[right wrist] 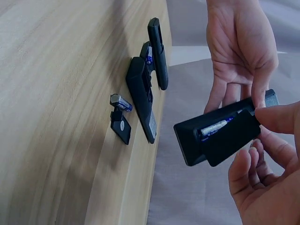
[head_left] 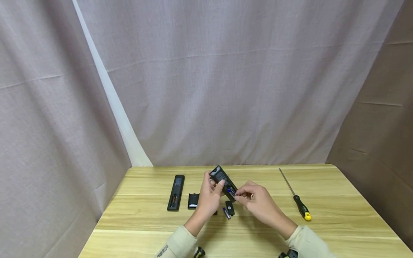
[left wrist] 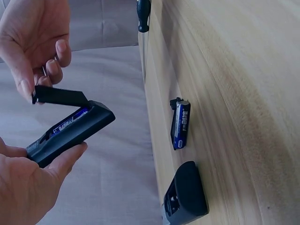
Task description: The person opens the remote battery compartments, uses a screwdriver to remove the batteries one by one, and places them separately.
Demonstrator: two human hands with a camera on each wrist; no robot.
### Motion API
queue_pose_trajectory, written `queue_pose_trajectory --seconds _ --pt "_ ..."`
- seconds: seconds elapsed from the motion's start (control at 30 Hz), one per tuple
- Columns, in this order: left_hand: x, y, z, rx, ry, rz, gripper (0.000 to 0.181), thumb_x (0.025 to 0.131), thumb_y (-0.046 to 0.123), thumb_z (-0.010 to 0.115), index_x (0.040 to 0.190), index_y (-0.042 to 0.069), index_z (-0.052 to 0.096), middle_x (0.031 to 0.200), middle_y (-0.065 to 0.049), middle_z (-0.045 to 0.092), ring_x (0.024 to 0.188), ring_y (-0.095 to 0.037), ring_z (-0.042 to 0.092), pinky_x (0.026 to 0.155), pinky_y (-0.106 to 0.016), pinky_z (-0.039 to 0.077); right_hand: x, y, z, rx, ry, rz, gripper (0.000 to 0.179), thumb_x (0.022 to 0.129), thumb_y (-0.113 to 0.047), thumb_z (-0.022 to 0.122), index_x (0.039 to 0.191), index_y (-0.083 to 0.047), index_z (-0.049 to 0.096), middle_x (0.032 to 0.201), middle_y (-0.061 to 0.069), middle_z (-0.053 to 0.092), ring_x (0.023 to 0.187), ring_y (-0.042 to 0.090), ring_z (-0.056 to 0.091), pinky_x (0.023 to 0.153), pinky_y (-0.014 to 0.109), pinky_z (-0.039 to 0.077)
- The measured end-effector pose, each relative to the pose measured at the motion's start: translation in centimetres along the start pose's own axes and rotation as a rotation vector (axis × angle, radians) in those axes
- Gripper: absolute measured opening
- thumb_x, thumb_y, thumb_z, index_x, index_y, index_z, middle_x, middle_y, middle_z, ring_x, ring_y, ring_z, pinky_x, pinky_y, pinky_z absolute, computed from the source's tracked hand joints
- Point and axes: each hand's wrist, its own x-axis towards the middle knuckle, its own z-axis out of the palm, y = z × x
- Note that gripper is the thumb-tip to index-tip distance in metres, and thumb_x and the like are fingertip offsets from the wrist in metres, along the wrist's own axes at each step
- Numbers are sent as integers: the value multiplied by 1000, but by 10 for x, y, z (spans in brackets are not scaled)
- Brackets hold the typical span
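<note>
My left hand (head_left: 209,195) grips a black remote control (head_left: 221,176), its back turned up and tilted above the table. Batteries with blue wrappers (right wrist: 215,129) lie in its uncovered compartment. Between thumb and fingers, my right hand (head_left: 259,204) pinches a black battery cover (left wrist: 63,96). In both wrist views the cover slants over the compartment; one end is close to the remote's end, but I cannot tell whether it is engaged. Below the hands, a loose battery (head_left: 226,213) lies by a small black cover (head_left: 229,207) on the table.
At the left lies another black remote (head_left: 176,184) with its battery compartment uncovered. Beside it is a flat black piece (head_left: 193,200). One more remote (right wrist: 140,93) is mostly hidden behind my left hand in the head view. A yellow-ended screwdriver (head_left: 301,208) lies at the right.
</note>
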Motion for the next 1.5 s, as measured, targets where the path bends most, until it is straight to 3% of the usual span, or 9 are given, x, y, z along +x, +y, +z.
queue_pose_trajectory --seconds 0.17,0.3,0.53,0.7,0.9,1.03,1.27,1.5 --pt "-1 2 -5 10 5 6 28 113 9 50 140 8 41 146 -29 64 128 -40 71 103 -47 63 -3 5 -7 -60 25 -51 5 91 -17 82 95 -20 81 93 -10 69 82 6 57 72 20 49" --pt "-2 3 -11 33 18 -10 29 112 9 50 140 9 42 145 -28 65 125 -39 72 100 -46 65 -8 10 -13 -75 18 -46 2 94 -20 80 94 -22 80 95 -12 69 86 5 58 73 20 49" --pt "-7 8 -25 38 43 -5 30 112 9 50 141 8 41 140 -30 66 121 -41 74 99 -45 66 -21 25 -28 -77 28 -36 19 94 -12 79 88 -29 74 94 -12 67 87 2 59 71 20 51" --pt "-8 11 -32 16 72 -9 30 112 8 51 140 6 40 139 -32 66 119 -42 75 98 -45 66 -28 36 -37 -102 48 -20 15 95 -13 79 91 -27 74 96 -11 68 88 1 59 70 20 50" --pt "-8 10 -33 4 61 -14 30 113 8 49 141 5 39 143 -30 66 122 -42 73 100 -46 65 -32 43 -41 -144 32 -5 10 95 -14 79 94 -23 75 101 -11 72 84 0 58 70 19 50" --pt "-8 9 -33 13 64 -14 30 112 8 50 140 6 40 143 -30 66 121 -41 74 99 -46 66 -34 46 -43 -175 9 0 12 94 -12 80 94 -24 76 101 -11 73 82 1 58 71 19 51" --pt "-7 7 -35 16 65 -6 30 112 7 50 140 5 40 144 -30 65 123 -42 73 100 -48 65 -39 60 -43 -229 -77 18 13 91 -13 82 90 -24 76 97 -14 74 93 7 64 80 23 56" --pt "-6 5 -37 9 59 -3 31 112 7 50 142 5 40 145 -27 66 125 -41 72 102 -51 63 -44 83 -39 -317 -159 -17 19 88 -7 84 85 -23 75 90 -14 69 84 0 59 72 21 53"
